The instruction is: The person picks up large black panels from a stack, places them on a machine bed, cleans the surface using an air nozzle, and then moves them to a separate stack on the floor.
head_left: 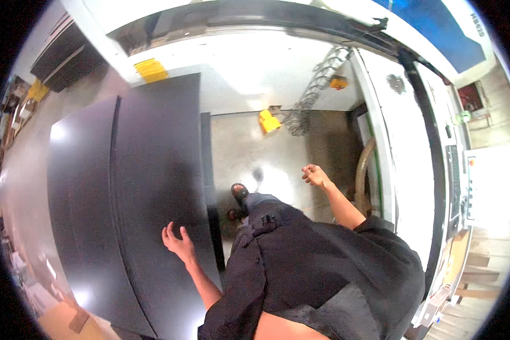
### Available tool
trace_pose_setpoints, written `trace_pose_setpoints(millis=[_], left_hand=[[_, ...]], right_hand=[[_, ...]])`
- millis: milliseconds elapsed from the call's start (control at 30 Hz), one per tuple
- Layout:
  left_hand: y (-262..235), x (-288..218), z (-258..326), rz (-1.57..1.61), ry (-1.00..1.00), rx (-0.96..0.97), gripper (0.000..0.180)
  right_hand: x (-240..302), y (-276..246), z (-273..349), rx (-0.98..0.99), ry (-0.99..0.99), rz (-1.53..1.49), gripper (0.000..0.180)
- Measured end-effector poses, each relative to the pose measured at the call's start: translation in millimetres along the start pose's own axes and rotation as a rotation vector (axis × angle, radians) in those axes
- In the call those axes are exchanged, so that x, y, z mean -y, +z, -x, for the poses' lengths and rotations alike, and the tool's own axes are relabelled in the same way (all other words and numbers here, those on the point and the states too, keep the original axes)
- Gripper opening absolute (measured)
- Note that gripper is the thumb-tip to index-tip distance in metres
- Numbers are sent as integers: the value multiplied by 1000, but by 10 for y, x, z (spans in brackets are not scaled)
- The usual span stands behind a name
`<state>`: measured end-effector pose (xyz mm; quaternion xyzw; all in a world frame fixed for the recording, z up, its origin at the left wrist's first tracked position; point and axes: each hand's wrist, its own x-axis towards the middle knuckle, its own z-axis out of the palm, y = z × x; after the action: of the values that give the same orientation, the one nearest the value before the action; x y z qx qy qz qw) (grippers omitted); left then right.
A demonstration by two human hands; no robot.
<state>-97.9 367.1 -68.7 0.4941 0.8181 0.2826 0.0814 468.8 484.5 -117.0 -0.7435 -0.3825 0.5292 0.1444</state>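
Grey concrete floor flanks flat black rectangular panels under the left hand, fingers apart; right hand loosely curled, closure unclear

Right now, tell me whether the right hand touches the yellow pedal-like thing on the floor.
Apart: the head view shows grey floor between the right hand and the yellow pedal-like thing.

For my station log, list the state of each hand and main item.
Left bare hand, fingers spread, nothing visible held
Right bare hand, fingers loosely curled, nothing visible held
Large flat black panels, side by side
Yellow blocky pedal-like housing, on the grey floor
Grey spiral cable, loosely coiled
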Motion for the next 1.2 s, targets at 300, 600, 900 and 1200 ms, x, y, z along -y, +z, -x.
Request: trace_pose_setpoints(millis=[300, 600, 900, 1200], left_hand=[[146, -628, -180, 102, 11, 103, 42], [477, -1276, -575, 204, -227, 8, 42], [889, -1761, -539, 208, -296, 182, 40], [776, -1590, -756, 131, -266, 135, 32]], right_hand=[[1885, -1986, -201, -788, -626, 159, 48], [3374, -4945, -1252, -1056, -1162, 224, 76], [3609, -5067, -1706, -1233, -1230, -458, 72], [3826, -3848, -1214, -846, -1271, -334, 35]])
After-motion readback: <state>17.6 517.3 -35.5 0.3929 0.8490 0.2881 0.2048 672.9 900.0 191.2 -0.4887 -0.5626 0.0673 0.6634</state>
